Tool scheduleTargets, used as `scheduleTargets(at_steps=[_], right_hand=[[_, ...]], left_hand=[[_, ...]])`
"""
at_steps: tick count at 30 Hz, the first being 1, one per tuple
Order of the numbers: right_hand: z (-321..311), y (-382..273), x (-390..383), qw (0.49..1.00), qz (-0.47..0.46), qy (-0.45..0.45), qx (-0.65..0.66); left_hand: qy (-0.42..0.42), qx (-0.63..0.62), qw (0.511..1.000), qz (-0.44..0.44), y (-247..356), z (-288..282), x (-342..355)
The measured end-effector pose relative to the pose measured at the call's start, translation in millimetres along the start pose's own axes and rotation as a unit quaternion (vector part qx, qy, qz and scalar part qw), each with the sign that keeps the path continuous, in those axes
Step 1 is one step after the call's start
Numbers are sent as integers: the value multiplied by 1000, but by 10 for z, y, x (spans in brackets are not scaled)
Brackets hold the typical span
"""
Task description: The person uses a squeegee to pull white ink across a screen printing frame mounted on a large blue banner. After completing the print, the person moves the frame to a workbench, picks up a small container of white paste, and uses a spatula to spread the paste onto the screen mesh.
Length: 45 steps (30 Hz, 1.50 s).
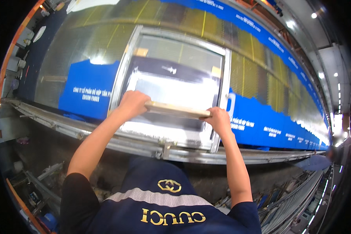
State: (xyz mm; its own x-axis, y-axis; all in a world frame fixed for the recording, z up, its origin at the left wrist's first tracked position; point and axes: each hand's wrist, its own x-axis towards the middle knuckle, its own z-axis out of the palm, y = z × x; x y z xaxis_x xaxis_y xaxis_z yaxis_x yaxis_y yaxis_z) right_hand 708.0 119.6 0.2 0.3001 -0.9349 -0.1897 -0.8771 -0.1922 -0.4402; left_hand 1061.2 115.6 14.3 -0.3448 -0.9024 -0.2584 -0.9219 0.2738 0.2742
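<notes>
My left hand (pixel 133 104) and my right hand (pixel 219 119) grip the two ends of a wooden-handled squeegee (pixel 178 110). It lies crosswise over the lower half of a screen-printing frame (pixel 227 70). White ink or glare (pixel 171 87) brightens the mesh just beyond the squeegee; I cannot tell which. The squeegee's lower edge is hidden beneath its handle. Under and beside the frame lie translucent ribbed sheets (pixel 206 23) with blue printed panels (pixel 93 76) bearing white lettering. A white loop handle (pixel 231 102) sits at the frame's right side.
A metal rail (pixel 160 150) with a bracket (pixel 166 149) runs along the near edge of the long table, between me and the frame. Metal bars (pixel 296 195) are stacked below at the right. An orange-edged structure (pixel 15 50) and some cups (pixel 21 62) are at the far left.
</notes>
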Motion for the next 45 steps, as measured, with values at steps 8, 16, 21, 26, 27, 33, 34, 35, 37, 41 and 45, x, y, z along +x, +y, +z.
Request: scheduleTargets(at_steps=[8, 16, 21, 26, 27, 33, 34, 35, 37, 41, 45], right_hand=[[-276, 181, 1070, 998, 28, 29, -52], [385, -18, -320, 996, 0, 84, 4], [432, -192, -726, 994, -17, 100, 36], [-104, 55, 238, 999, 6, 37, -21], [-194, 182, 505, 999, -1, 33, -33], [-271, 445, 1233, 998, 43, 36, -33], [-218, 368, 1188, 997, 41, 38, -49], [-179, 276, 1074, 998, 38, 41, -42], [-10, 254, 733, 997, 35, 70, -8], [221, -38, -108, 997, 23, 65, 31], [524, -174, -721, 994, 7, 106, 32]], left_hand=[[-22, 12, 999, -32, -208, -407, 1085], [57, 21, 998, -13, 90, 294, -333], [71, -2, 997, 5, 133, 417, -745], [18, 22, 1000, -13, -36, -34, 157], [34, 26, 999, -7, -83, -149, 460], [5, 39, 999, -5, -204, -455, 1336], [-8, 50, 999, -18, -206, -397, 1216], [-11, 43, 998, -36, -185, -351, 1070], [-21, 37, 998, -54, -82, -223, 845], [25, 39, 999, -19, 13, 152, -19], [105, 6, 994, 0, 128, 467, -749]])
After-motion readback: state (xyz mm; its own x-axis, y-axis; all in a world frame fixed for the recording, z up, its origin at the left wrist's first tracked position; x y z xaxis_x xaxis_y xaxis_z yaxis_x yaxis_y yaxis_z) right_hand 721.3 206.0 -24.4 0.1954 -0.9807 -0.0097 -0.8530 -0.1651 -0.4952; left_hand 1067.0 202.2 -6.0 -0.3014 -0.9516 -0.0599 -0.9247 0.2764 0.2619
